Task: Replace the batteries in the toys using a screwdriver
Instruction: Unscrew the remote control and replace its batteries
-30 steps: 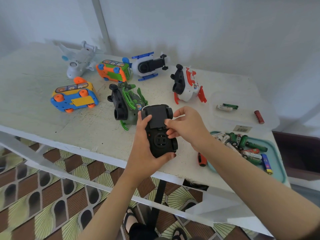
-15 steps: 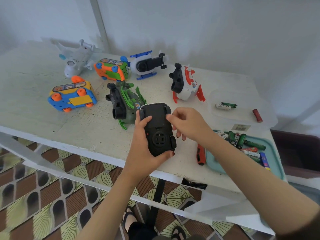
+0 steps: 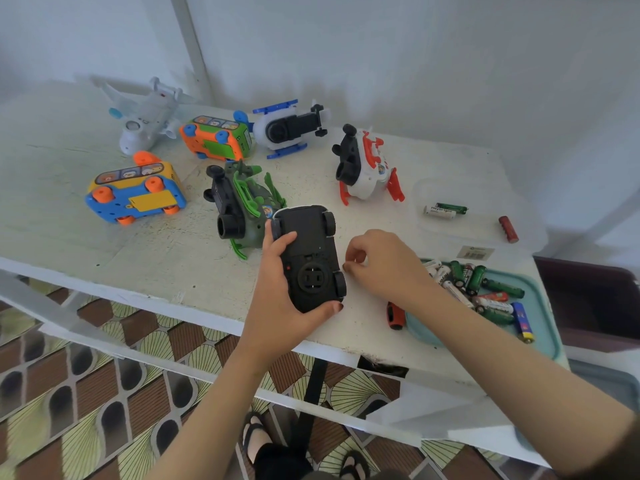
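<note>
Near the table edge [image 3: 145, 289], left hand [image 3: 277, 306] grips car [image 3: 311, 244]; right hand [image 3: 384, 268] curled beside.

Home interior, by the look. Rough white-painted tabletop [image 3: 104, 244] against bare white walls [image 3: 415, 64]; patterned brown-and-yellow floor tiles [image 3: 86, 393]; sandalled feet [image 3: 254, 434] below; plastic toys [image 3: 135, 195] scattered.

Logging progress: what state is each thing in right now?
Black toy car: underside up, cover on, gripped by left hand.
Right hand: fingers curled beside the car; contents unclear.
Screwdriver: lying on table, unheld.
Batteries: loose in teal tray.
Green helicopter: on its side.
</note>
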A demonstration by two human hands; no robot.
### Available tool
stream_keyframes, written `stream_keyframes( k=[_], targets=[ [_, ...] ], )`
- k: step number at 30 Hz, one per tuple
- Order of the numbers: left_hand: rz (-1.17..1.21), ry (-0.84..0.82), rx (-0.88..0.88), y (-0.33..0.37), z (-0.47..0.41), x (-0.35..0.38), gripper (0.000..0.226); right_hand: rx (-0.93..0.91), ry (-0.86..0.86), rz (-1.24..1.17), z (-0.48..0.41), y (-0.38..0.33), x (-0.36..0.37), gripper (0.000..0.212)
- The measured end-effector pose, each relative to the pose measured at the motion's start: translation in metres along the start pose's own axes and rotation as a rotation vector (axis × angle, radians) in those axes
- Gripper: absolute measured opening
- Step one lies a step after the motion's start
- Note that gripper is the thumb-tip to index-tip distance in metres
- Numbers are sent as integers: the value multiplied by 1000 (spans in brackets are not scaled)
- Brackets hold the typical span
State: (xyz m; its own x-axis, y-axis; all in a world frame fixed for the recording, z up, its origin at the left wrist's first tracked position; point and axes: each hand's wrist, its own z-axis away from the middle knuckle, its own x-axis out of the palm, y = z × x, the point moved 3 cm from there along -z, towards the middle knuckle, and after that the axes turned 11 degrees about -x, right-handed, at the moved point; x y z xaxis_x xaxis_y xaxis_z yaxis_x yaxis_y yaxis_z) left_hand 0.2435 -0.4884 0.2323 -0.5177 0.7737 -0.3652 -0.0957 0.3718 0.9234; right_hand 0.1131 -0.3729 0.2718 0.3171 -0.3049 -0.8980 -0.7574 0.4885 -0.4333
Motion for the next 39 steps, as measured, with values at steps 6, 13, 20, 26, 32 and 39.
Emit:
stream_keyframes(
  k=[6,13,20,26,32,39],
  targets=[
    [3,2,-2,1,1,0,98,6,5,2,-4,-3,5,11],
    [14,3,-11,2,1,1,99,66,266,-440,-1,-3,-9,10],
    [22,2,-11,-2,-1,0,97,-100,268,-758,1,-19,-12,10],
    [30,0,-9,-2,0,0,97,-206,251,-621,-8,-21,-5,13],
    [29,4,-16,-2,0,1,97,-267,243,-536,-10,-21,-5,15],
    [18,14,-9,-2,-1,1,97,-318,210,-478,-11,-23,-7,12]
  ],
)
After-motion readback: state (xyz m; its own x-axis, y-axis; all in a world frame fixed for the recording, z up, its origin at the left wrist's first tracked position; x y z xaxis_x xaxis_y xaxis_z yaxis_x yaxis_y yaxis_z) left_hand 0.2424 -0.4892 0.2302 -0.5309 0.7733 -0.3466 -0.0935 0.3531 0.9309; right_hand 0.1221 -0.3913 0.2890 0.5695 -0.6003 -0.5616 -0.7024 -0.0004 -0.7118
